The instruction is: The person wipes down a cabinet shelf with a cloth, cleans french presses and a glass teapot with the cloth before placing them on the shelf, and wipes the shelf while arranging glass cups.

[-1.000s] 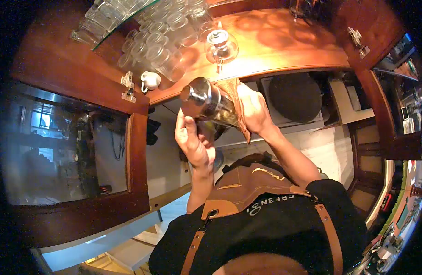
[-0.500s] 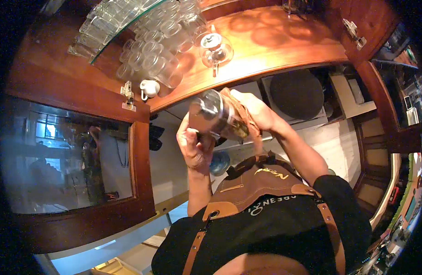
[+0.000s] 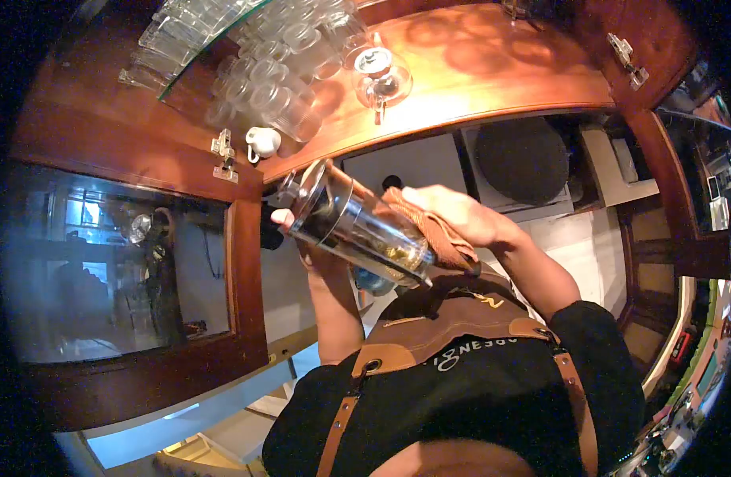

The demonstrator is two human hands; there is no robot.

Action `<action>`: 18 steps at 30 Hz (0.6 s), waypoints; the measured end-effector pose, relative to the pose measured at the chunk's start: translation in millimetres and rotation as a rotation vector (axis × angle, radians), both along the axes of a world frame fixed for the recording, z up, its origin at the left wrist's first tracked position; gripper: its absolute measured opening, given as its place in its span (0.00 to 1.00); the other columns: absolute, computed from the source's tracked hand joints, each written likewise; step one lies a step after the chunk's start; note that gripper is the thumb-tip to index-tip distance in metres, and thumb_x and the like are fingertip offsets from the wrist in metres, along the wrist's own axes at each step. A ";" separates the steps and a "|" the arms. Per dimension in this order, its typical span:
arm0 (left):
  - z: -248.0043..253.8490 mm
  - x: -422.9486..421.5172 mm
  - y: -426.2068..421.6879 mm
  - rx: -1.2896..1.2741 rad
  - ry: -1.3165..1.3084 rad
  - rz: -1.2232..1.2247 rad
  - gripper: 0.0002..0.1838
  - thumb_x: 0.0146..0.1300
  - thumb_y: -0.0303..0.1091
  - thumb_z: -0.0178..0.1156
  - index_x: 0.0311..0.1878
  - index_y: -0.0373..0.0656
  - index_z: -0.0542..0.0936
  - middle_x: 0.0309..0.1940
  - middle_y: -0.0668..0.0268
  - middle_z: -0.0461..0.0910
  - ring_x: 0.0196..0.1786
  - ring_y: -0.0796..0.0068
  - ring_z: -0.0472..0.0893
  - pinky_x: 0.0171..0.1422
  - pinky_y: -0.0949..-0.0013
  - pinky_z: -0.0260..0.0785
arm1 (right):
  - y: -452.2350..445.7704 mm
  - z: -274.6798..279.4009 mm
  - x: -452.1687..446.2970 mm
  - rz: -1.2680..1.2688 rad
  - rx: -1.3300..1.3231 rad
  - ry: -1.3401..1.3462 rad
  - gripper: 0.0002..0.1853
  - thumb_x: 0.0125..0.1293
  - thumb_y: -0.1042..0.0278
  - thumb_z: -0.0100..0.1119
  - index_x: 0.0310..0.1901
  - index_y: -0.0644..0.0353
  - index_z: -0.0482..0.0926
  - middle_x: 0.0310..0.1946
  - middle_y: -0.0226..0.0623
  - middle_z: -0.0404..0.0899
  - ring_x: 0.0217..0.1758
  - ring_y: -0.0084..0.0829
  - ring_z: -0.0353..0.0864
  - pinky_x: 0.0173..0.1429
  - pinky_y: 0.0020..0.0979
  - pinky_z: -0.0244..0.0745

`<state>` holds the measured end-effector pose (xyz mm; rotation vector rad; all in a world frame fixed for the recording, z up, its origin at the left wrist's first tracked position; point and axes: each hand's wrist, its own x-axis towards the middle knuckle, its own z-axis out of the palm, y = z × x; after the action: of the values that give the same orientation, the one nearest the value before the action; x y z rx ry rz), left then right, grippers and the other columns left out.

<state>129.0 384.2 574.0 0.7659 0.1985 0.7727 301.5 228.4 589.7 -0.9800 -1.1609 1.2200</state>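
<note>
A glass French press [image 3: 356,226] with shiny metal bands is tilted in front of my apron, its upper end toward the left. My left hand [image 3: 318,258] grips it from behind near that end; a fingertip shows at the rim and the other fingers are hidden. My right hand [image 3: 461,216] is closed on a brown cloth [image 3: 431,229], which lies against the press's side near its lower end. Something golden shows through the glass at that end.
On the wooden cabinet shelf [image 3: 477,87] stand a glass teapot [image 3: 384,83], a small white cup [image 3: 262,143] and several upturned glasses [image 3: 282,99]. More glasses line a glass shelf above. A glazed door [image 3: 127,262] stands open at the left, another at the right.
The French press has turned so its long side faces me, and it now covers most of my left hand. My right hand with the cloth has shifted slightly right and down.
</note>
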 end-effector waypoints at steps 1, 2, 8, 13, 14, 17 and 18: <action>-3.7 0.7 -2.2 -0.008 0.002 -0.008 0.45 0.61 0.70 0.59 0.65 0.37 0.71 0.56 0.55 0.79 0.54 0.63 0.81 0.57 0.57 0.79 | 0.5 10.5 0.5 -0.057 0.008 -0.038 0.26 0.82 0.53 0.35 0.52 0.70 0.77 0.45 0.40 0.83 0.50 0.27 0.76 0.62 0.32 0.69; -5.9 1.5 -2.8 -0.014 0.000 -0.014 0.44 0.62 0.70 0.57 0.66 0.38 0.71 0.56 0.56 0.79 0.54 0.64 0.81 0.57 0.57 0.79 | 6.3 8.2 -2.7 -0.125 0.137 -0.005 0.24 0.82 0.55 0.37 0.53 0.69 0.76 0.45 0.42 0.81 0.49 0.28 0.75 0.60 0.34 0.70; 10.9 20.6 -15.9 -0.054 0.180 0.240 0.32 0.69 0.70 0.51 0.52 0.48 0.77 0.31 0.71 0.76 0.28 0.79 0.74 0.31 0.70 0.69 | 10.4 3.7 -13.5 -0.327 0.190 0.517 0.25 0.81 0.60 0.43 0.68 0.73 0.67 0.65 0.44 0.75 0.66 0.30 0.74 0.70 0.31 0.66; 7.1 28.3 -13.7 -0.237 0.154 0.246 0.26 0.70 0.69 0.51 0.32 0.56 0.74 0.12 0.84 0.49 0.12 0.88 0.48 0.15 0.76 0.38 | 2.5 -3.7 -41.8 -0.714 -0.021 1.134 0.25 0.81 0.50 0.42 0.67 0.60 0.71 0.59 0.39 0.80 0.54 0.33 0.84 0.58 0.34 0.81; 5.9 31.0 -17.1 -0.152 0.101 0.245 0.26 0.71 0.68 0.51 0.31 0.56 0.73 0.12 0.83 0.48 0.12 0.87 0.47 0.14 0.75 0.37 | 2.5 -9.6 -43.1 -0.659 0.016 1.205 0.25 0.81 0.49 0.41 0.67 0.60 0.71 0.58 0.39 0.81 0.53 0.33 0.83 0.57 0.34 0.81; 8.7 37.3 -16.8 -0.056 -0.108 0.096 0.24 0.73 0.66 0.49 0.31 0.59 0.73 0.12 0.81 0.47 0.12 0.86 0.44 0.14 0.74 0.36 | -2.1 -45.7 -35.9 -0.183 0.321 1.408 0.24 0.82 0.51 0.37 0.65 0.59 0.72 0.58 0.38 0.79 0.58 0.33 0.80 0.64 0.37 0.76; 24.6 43.6 -24.8 -0.138 0.005 0.269 0.24 0.73 0.66 0.49 0.30 0.59 0.73 0.12 0.81 0.47 0.12 0.86 0.44 0.14 0.74 0.36 | 1.9 -46.9 -30.1 -0.469 0.188 1.238 0.23 0.82 0.53 0.36 0.64 0.59 0.72 0.59 0.37 0.79 0.60 0.33 0.79 0.67 0.38 0.74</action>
<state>172.7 359.4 598.6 0.6172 0.3606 1.0011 271.3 230.3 542.8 -0.1823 -0.0395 1.0035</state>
